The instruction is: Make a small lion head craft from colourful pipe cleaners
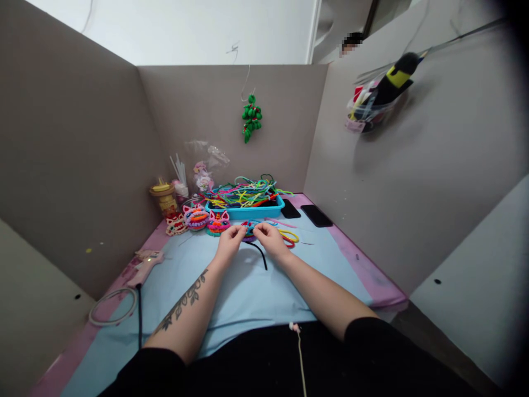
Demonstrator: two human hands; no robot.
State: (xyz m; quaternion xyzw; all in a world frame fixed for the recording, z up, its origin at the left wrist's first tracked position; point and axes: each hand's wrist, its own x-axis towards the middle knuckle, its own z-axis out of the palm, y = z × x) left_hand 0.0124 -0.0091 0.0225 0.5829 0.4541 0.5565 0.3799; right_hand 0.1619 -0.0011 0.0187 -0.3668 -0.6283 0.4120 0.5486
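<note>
- A small coloured piece [249,230] is held between the hands, mid-table, just on the near side of the blue tray [243,213].
- By the left hand [231,241] its left edge appears pinched between thumb and forefinger; by the right hand [269,238] its right edge is pinched likewise.
- A black stem [261,255] is seen curving nearward below the fingers; whether it is joined to the piece cannot be told.
- The step in hand is judged to be fine shaping or fastening by fingertip.
- For any further bend, a steady left pinch and small right-finger turns would be called for, with the black stem kept untangled.
</note>
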